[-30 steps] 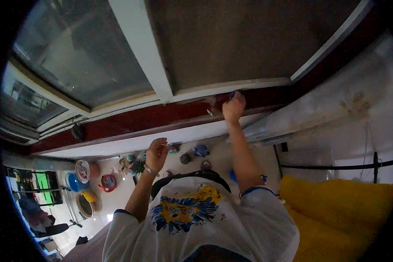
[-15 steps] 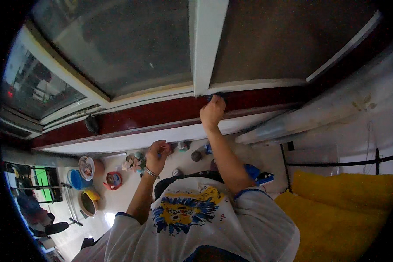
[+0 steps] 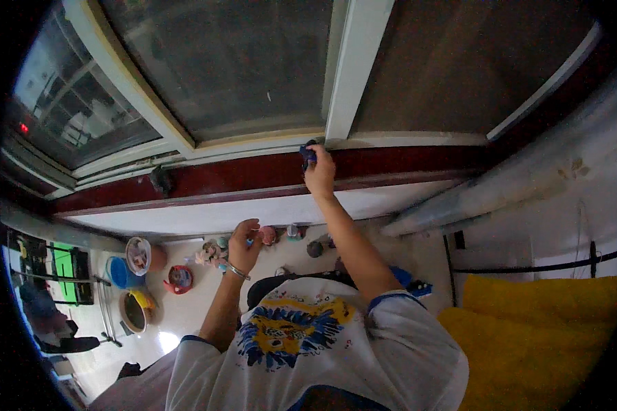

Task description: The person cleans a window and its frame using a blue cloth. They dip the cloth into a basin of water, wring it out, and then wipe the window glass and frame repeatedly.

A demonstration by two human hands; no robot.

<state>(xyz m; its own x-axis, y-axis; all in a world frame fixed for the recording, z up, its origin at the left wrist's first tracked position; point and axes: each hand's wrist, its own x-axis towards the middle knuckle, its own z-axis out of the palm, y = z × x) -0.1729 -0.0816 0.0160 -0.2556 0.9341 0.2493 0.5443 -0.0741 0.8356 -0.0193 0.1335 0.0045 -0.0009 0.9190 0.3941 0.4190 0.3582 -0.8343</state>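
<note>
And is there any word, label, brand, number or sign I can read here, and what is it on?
Nothing can be read.
Shirt: small marks beside its colourful print, too blurred to read.
Dark blue cloth-like thing in the right hand: no lettering shows.

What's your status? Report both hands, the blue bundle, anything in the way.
Right hand gripping dark blue bundle at dark red sill. Left hand loosely open, off the sill. Dark lump on sill, farther left.
</note>
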